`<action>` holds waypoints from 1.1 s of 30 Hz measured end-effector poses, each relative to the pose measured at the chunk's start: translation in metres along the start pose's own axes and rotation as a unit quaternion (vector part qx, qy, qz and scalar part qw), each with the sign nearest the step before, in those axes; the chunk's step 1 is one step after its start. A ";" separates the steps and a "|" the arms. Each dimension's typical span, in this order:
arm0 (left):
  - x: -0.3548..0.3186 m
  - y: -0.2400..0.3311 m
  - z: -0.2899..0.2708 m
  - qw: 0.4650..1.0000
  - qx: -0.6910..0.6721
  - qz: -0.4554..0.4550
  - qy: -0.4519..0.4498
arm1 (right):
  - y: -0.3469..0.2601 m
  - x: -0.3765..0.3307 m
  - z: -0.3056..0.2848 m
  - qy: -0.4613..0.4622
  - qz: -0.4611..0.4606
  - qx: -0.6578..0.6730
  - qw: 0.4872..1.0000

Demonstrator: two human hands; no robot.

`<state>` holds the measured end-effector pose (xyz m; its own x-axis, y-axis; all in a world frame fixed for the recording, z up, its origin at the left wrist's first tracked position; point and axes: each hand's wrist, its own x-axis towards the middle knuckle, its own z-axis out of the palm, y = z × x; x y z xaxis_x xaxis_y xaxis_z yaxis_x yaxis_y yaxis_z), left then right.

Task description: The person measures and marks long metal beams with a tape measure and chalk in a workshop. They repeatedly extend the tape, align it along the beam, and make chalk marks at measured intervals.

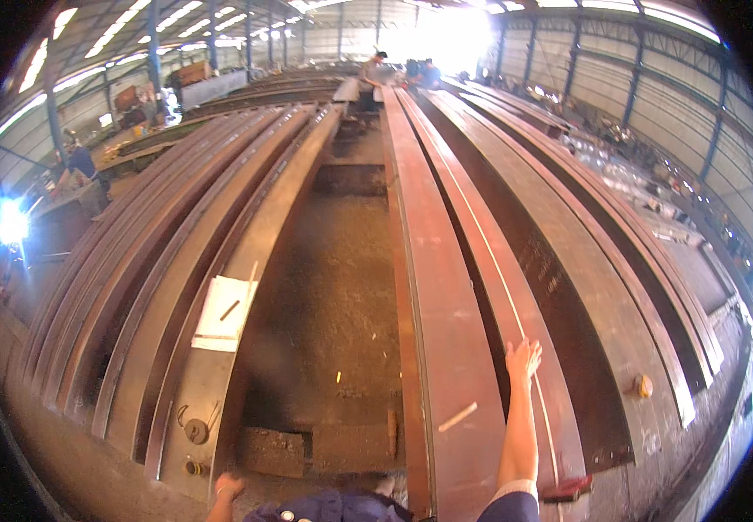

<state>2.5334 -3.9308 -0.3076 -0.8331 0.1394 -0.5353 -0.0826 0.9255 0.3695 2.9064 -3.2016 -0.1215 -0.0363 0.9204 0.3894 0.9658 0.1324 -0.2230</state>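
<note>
A pale tape measure blade runs lengthwise along a reddish-brown steel beam. My right hand reaches forward and rests over the blade, with its fingers stretched out and apart. At the near end of the same beam lies the red tape measure case. A light stick, possibly chalk, sits on the wide red beam beside my right forearm. Low on the left, my left hand is by the near end of another beam, its fingers curled; what they may hold is hidden.
White papers with a dark stick on them lie on a left beam, near a round dark disc with wire. A yellowish round object is on a right beam. People stand at the far end. A welding arc glares at left.
</note>
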 end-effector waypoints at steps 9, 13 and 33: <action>-0.102 0.102 -0.011 0.993 0.033 -0.088 -0.073 | 0.022 0.011 -0.026 -0.053 0.037 -0.030 0.997; -0.116 0.127 -0.014 0.994 0.023 -0.068 -0.081 | 0.015 0.009 -0.036 -0.041 0.054 -0.002 0.998; -0.110 0.147 -0.003 0.992 0.039 -0.034 -0.113 | 0.025 0.010 -0.037 -0.002 0.038 -0.021 0.999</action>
<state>2.6110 -3.8112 -0.1921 -0.6828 0.1421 -0.7166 -0.0852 0.9587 0.2714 2.9398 -3.2029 -0.0905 0.0356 0.9288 0.3688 0.9758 0.0474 -0.2136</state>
